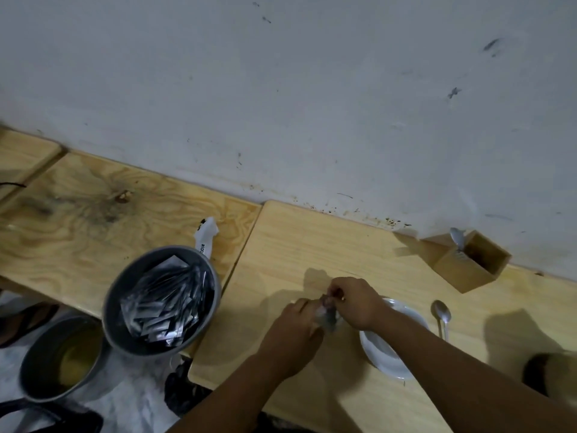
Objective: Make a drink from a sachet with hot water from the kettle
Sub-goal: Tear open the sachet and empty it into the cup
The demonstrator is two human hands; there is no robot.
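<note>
Both hands – L [295, 323], R [356, 303] – pinch sachet [326, 315].

Sachet [327, 314] blurred, mostly hidden between left hand [296, 331] and right hand [359, 303]. White saucer [379, 351] partly covered by right forearm. Dark object [551, 371] cut off at right edge, unidentifiable.

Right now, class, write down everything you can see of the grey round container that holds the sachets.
The grey container is round, dull and metal-looking, with an open top and no lid. It stands upright at the near right corner of the left wooden board, overhanging the edge. Many silvery sachets lie packed inside, slanted in loose rows. A white torn wrapper lies just behind its rim; whether they touch is unclear. Neither hand touches it.
</note>
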